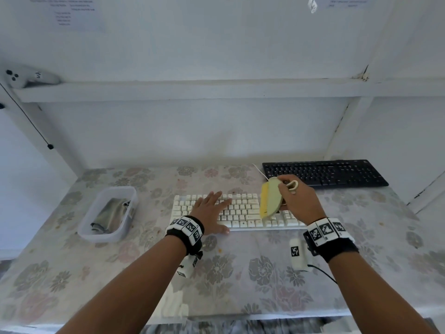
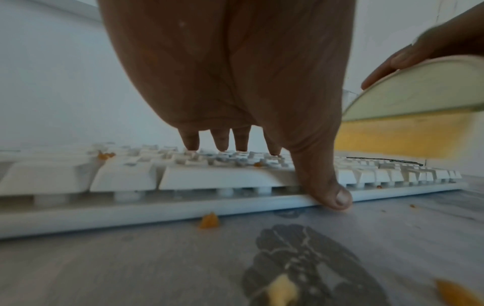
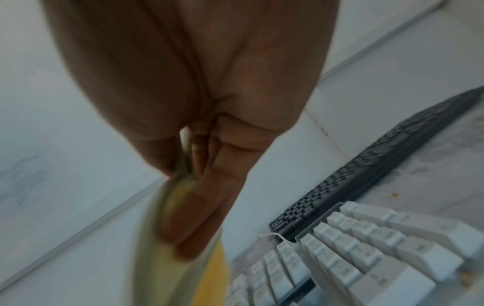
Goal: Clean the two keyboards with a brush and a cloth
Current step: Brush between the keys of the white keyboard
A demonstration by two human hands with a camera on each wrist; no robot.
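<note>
White walls and a shelf frame the flowered table cover (image 1: pixel 240 273) that fills the lower half of the head view. Your left hand (image 1: pixel 212 210) lies flat on the white keyboard (image 1: pixel 243 208) at the centre of the frame, fingers straight and spread on the keys, the thumb (image 2: pixel 332 192) at its near edge. Your right hand (image 1: pixel 298 201) grips the brush (image 1: pixel 271 198) just right of centre, fingers curled round its pale green back, the yellow bristles (image 2: pixel 393 136) pointing left above the keys. Behind it, at the right, the black keyboard (image 1: pixel 325 173) lies against the wall. At the left a clear tub (image 1: pixel 106 235) holds a grey cloth (image 1: pixel 110 215). Orange crumbs (image 2: pixel 209 221) lie on the table and among the white keys.
</note>
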